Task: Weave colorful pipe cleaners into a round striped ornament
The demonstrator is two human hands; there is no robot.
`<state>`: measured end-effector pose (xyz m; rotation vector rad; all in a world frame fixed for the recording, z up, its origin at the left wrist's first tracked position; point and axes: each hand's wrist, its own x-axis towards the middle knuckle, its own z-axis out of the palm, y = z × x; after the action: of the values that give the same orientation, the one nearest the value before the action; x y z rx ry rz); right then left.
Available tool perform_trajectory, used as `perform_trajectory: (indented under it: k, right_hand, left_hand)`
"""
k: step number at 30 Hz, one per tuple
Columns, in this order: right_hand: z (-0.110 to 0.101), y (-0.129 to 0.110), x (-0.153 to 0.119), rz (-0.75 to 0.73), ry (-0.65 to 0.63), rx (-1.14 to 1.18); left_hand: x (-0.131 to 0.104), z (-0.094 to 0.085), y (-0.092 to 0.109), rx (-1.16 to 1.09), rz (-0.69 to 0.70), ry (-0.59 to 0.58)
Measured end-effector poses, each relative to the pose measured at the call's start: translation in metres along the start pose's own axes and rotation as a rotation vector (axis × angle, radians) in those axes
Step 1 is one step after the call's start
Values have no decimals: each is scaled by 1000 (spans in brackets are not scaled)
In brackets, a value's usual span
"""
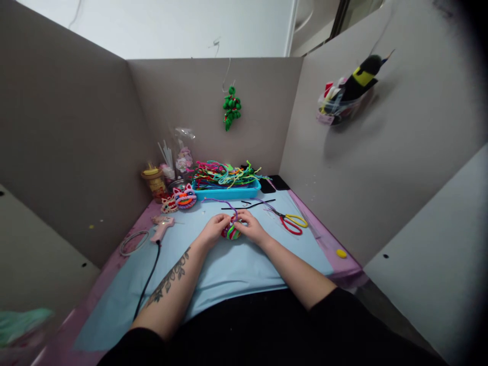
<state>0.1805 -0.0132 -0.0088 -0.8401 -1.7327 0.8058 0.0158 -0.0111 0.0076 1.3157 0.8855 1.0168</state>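
Observation:
Between my two hands is a small rounded craft piece (231, 233) of red, green and white fuzzy stems, resting low over the blue cloth. My left hand (216, 227) grips its left side with closed fingers. From the right, my right hand (250, 227) pinches at its top, where a purple pipe cleaner (221, 200) rises and bends away to the left. The fingers hide part of the piece. Just beyond the hands lie black pipe cleaners (249, 206). Scissors (292, 222) with one red and one yellow handle loop lie to the right.
A blue tray (229, 193) heaped with coloured pipe cleaners stands at the back. Left of it sit finished lion-like heads (185, 197). A pink glue gun (162, 230) with a black cord lies at left. Grey panels (175, 96) enclose the table; a pen holder (339, 104) hangs right.

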Motion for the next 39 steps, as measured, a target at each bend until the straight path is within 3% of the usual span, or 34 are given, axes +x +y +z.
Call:
perform_trajectory:
  k: [6, 10, 15, 27, 30, 34, 39]
  right_hand:
    - [1, 4, 1, 56, 56, 24]
    - [-1, 7, 3, 85, 97, 48]
    - [-1, 9, 3, 39, 110, -26]
    - [2, 3, 2, -3, 165, -73]
    - [1, 2, 2, 21, 171, -79]
    - [-3, 5, 5, 115, 206, 4]
    - [-5, 14, 9, 165, 221, 184]
  left_hand:
    - [0, 0, 2, 33, 58, -24]
    - [-1, -4, 1, 202, 99, -88]
    - [-1, -5, -3, 352, 136, -14]
    - [1, -5, -4, 354, 155, -24]
    - [1, -6, -3, 309, 96, -48]
    - [1, -10, -2, 178, 61, -102]
    - [4, -14, -4, 118, 47, -42]
